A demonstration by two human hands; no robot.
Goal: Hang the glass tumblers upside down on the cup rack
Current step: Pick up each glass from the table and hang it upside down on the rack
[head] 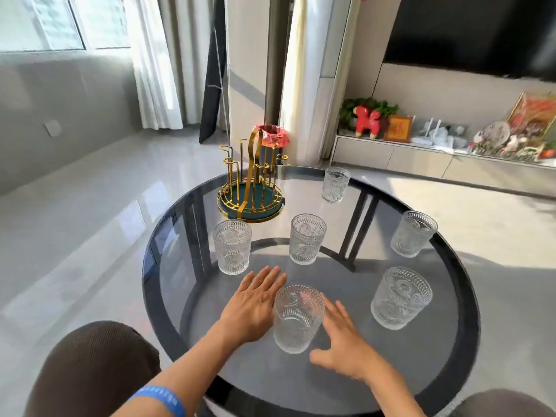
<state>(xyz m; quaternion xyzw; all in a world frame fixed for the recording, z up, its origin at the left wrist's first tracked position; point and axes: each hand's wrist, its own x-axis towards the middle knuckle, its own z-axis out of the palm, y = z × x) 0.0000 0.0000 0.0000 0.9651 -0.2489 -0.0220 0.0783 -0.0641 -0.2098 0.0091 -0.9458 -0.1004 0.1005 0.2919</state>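
I see my left hand (251,308) and right hand (340,341) spread flat — flanking the nearest tumbler (298,319), gripping nothing. The cup rack (251,188) stands bare — five tumblers upright elsewhere.

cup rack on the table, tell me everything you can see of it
The cup rack stands upright at the far left of the round glass table. It looks like gold-coloured metal: thin upright pegs with curled tips and a tall looped handle in the middle, rising from a round dark green tray ringed by a low gold rail. Every peg is bare; no tumbler hangs on it or touches it. Only the table touches it.
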